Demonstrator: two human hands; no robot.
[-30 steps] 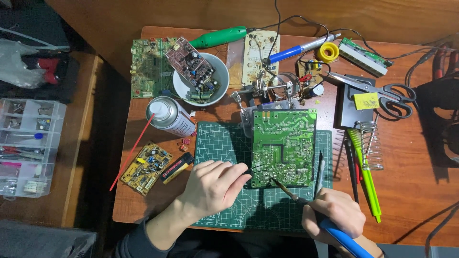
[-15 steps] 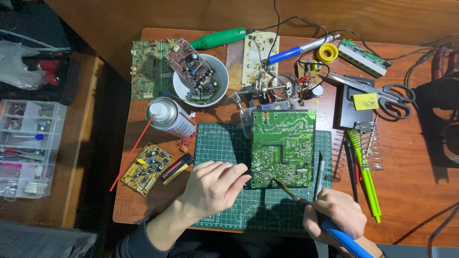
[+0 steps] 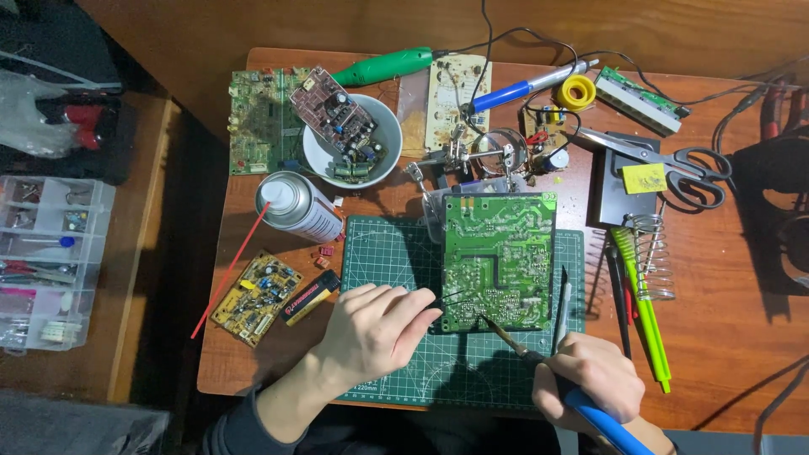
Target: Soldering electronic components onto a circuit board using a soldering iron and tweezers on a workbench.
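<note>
Soldering iron tip on the near edge of a green circuit board

The right hand grips a blue-handled soldering iron, its tip touching the near edge of the green circuit board, which lies on a green cutting mat. The left hand, fingers curled, pinches a thin dark tool (too small to identify) against the board's near left corner. Left of the mat sit a small yellow board and a spray can; farther off, a white bowl of boards, and scissors to the right.
</note>
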